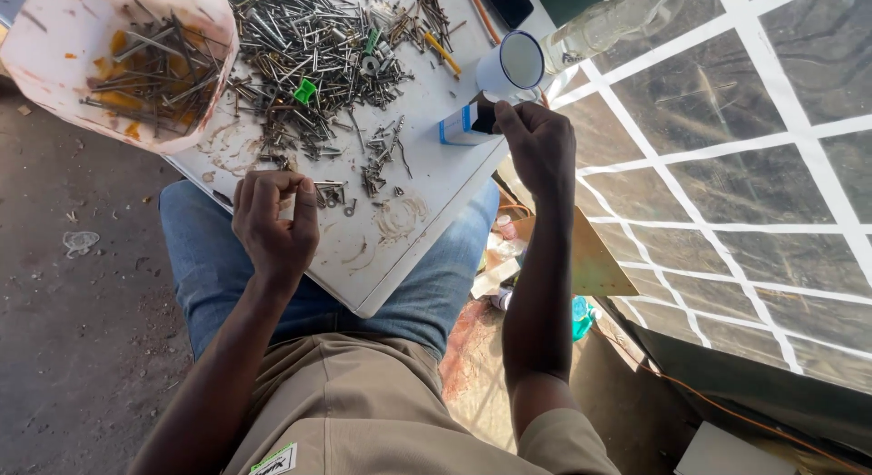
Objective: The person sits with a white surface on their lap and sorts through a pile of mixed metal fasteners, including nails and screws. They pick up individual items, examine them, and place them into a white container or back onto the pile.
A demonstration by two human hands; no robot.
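Resting on the person's denim-clad knees at the frame's centre, a stained white board [400,257] carries a dull grey heap of nails and screws [309,57] toward the upper left. The left hand [272,222] curls its fingers together beside a few loose screws. The right hand [538,143] pinches a small blue-and-white box [459,127] near an enamel mug [510,66]. A white plastic tub [54,48] holds nails over the dirt floor.

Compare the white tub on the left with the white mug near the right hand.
The tub is wide, stained with orange and brown marks, and tilted so its mouth faces the camera; the mug is small, clean-looking and dark-rimmed. The tub holds long nails and orange bits; the mug's inside looks empty. The tub sits at the board's far left edge; the mug sits by the right hand. Both are white, open containers.
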